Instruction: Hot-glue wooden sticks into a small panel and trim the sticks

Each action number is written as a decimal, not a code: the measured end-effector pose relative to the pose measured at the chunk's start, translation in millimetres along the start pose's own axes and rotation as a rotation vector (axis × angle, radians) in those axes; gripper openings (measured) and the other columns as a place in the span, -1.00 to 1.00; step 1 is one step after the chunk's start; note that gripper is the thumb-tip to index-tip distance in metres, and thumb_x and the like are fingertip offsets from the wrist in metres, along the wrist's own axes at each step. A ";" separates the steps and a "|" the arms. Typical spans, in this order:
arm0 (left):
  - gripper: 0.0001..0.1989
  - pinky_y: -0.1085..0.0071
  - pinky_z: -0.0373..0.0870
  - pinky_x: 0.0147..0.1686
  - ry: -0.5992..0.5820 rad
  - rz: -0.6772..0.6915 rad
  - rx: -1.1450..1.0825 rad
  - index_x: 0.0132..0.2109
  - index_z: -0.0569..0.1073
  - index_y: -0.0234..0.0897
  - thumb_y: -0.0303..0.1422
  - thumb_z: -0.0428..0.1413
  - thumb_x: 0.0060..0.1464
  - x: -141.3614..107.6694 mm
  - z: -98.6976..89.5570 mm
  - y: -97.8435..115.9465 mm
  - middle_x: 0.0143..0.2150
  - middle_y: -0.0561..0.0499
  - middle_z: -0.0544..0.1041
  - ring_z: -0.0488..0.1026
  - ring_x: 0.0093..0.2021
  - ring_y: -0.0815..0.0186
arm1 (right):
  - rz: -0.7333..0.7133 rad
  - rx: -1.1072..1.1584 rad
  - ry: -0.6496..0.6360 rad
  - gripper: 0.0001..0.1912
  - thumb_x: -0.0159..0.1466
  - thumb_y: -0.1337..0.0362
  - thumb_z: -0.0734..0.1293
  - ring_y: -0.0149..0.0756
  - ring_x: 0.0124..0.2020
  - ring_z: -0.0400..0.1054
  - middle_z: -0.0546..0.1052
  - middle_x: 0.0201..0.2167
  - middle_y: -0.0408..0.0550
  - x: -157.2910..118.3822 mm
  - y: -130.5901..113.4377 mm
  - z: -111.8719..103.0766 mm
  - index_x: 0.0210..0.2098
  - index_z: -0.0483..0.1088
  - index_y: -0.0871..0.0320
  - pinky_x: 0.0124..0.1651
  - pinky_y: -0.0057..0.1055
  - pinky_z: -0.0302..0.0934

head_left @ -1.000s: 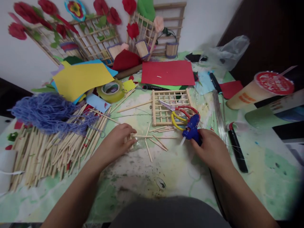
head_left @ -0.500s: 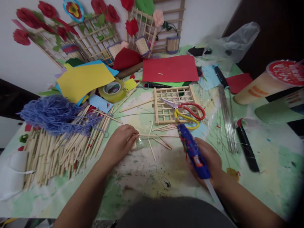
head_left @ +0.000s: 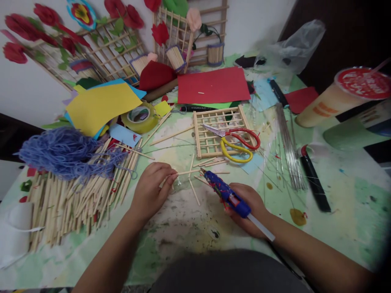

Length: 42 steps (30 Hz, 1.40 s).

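Observation:
My left hand (head_left: pixel 155 187) pinches one end of a thin wooden stick (head_left: pixel 188 172), which points to the right over the table. Wrapped in my right hand (head_left: pixel 247 207) is a blue glue gun (head_left: pixel 227 193), a clear glue stick (head_left: pixel 262 228) poking out of its back. The gun's nozzle is at the stick's right end; whether they touch I cannot tell. Loose sticks (head_left: pixel 194 192) lie below and around it. Just behind, a small wooden lattice (head_left: pixel 210 140) lies flat, with red-and-yellow-handled scissors (head_left: pixel 236 147) on top.
Left are a heap of wooden sticks (head_left: pixel 64 203) and purple yarn (head_left: pixel 61 152). Behind lie yellow paper (head_left: pixel 105 106), a tape roll (head_left: pixel 141 116) and red paper (head_left: pixel 214 86). On the right are wires (head_left: pixel 288 150), a black-handled cutter (head_left: pixel 316 183) and a drink cup (head_left: pixel 339 97). Flowered lattices (head_left: pixel 113 49) lean on the wall.
My right hand has brought the glue gun leftward, its nozzle now by the stick's end. My left hand keeps its pinch. The whole view has shifted slightly.

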<state>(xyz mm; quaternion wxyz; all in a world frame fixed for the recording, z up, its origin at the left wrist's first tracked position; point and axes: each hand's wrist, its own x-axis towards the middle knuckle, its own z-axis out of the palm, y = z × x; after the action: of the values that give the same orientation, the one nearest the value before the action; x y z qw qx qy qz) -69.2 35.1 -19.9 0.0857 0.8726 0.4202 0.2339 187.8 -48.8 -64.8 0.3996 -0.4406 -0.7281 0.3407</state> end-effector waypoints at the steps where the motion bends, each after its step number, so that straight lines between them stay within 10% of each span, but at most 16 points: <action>1: -0.91 0.29 0.38 -0.19 0.014 0.011 0.007 -0.23 0.43 -0.24 -0.40 0.03 0.17 -0.4 0.1 1.0 -0.29 -0.07 0.48 0.41 -0.20 0.25 | -0.005 0.004 -0.008 -0.83 0.17 0.16 0.29 -0.31 -0.48 0.26 0.38 -0.52 -0.10 0.0 -0.6 0.1 -0.40 0.30 0.14 -0.40 -0.40 0.07; 42: -0.91 0.34 0.36 -0.26 0.103 0.188 0.026 -0.25 0.45 -0.33 -0.50 0.15 0.04 -3.0 6.2 6.1 -0.34 -0.07 0.48 0.40 -0.29 0.28 | 0.012 -0.057 -0.037 -0.79 0.09 0.22 0.35 -0.41 -0.59 0.20 0.31 -0.64 -0.20 -1.7 -0.6 -0.2 -0.57 0.25 0.12 -0.49 -0.47 0.00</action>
<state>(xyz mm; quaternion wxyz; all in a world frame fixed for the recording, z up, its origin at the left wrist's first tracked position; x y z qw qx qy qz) -63.6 29.2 -24.3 0.0303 0.8960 0.3435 0.2798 188.3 -50.5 -64.7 0.3715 -0.4498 -0.7421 0.3303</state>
